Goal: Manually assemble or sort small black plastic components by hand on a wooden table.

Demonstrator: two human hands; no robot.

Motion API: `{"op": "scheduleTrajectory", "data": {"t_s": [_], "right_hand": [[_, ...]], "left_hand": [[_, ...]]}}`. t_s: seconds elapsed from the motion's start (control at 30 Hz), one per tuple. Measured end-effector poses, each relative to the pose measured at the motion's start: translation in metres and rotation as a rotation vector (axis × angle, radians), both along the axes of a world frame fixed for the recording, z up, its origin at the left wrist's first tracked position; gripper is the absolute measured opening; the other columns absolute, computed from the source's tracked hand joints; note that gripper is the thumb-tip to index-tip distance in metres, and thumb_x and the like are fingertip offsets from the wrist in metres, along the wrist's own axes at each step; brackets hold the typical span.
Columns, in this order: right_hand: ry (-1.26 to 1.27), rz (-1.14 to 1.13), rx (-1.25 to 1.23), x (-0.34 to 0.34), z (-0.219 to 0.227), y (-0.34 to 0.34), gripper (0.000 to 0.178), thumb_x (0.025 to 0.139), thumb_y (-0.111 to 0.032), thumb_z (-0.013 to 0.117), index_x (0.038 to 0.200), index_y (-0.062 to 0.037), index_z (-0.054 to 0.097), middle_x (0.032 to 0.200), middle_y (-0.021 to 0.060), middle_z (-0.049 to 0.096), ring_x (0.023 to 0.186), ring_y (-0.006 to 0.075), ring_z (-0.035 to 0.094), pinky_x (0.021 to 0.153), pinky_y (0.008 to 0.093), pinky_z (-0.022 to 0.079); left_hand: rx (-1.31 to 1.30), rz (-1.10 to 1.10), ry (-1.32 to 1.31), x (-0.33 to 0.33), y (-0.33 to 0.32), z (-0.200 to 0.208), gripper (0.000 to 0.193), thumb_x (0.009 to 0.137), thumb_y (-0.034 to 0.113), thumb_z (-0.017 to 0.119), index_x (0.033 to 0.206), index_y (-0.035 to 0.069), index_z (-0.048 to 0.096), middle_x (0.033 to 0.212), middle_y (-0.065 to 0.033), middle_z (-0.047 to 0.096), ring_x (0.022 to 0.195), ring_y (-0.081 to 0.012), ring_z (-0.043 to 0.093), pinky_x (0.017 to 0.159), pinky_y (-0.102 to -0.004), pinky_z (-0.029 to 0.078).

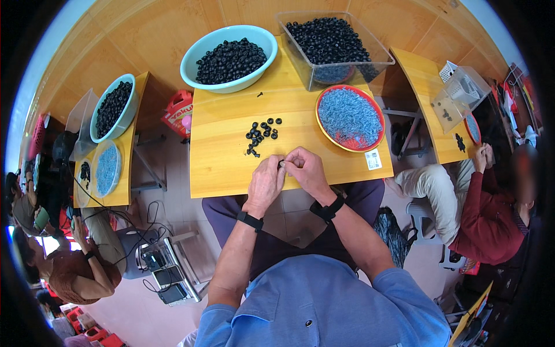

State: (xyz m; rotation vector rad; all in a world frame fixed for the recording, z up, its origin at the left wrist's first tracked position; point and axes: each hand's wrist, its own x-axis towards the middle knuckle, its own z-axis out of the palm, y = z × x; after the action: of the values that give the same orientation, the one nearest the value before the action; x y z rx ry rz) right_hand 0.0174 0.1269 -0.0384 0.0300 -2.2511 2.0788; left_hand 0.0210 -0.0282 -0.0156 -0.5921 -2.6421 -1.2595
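Observation:
My left hand and my right hand meet above the front edge of the yellow wooden table. Fingers of both are pinched together, fingertips touching, around something small and dark that is mostly hidden. Just beyond my left hand lies a loose group of small black ring-shaped parts, with a few thin black pieces at its near side. To the right of the group, a red plate with a yellow rim carries a heap of small bluish pieces.
At the table's back stand a light-blue basin of black parts and a clear plastic bin of more. A single black piece lies nearer. People sit at side tables left and right. A metal-framed stand with cables is on the floor, left.

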Motion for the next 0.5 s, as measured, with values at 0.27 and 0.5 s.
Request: {"op": "scheduleTrajectory", "data": {"t_s": [0.27, 0.5], "right_hand": [[0.07, -0.005, 0.07, -0.001, 0.01, 0.0, 0.011, 0.084, -0.008, 0.072, 0.085, 0.0, 0.063, 0.062, -0.0007, 0.059, 0.057, 0.0038, 0.051, 0.053, 0.0249, 0.042], [-0.006, 0.022, 0.027, -0.004, 0.016, 0.0, 0.008, 0.086, -0.004, 0.07, 0.088, -0.0002, 0.064, 0.07, -0.0014, 0.061, 0.065, 0.0039, 0.056, 0.057, 0.0235, 0.046]], "left_hand": [[0.073, -0.005, -0.018, -0.007, 0.0, -0.005, 0.02, 0.092, 0.008, 0.066, 0.108, 0.002, 0.055, 0.086, -0.0221, 0.065, 0.083, -0.0429, 0.065, 0.074, -0.0505, 0.052], [0.101, -0.01, -0.108, -0.006, -0.003, -0.001, 0.024, 0.093, 0.009, 0.068, 0.112, 0.003, 0.055, 0.081, -0.0191, 0.064, 0.079, -0.0406, 0.066, 0.07, -0.0471, 0.053]]}}
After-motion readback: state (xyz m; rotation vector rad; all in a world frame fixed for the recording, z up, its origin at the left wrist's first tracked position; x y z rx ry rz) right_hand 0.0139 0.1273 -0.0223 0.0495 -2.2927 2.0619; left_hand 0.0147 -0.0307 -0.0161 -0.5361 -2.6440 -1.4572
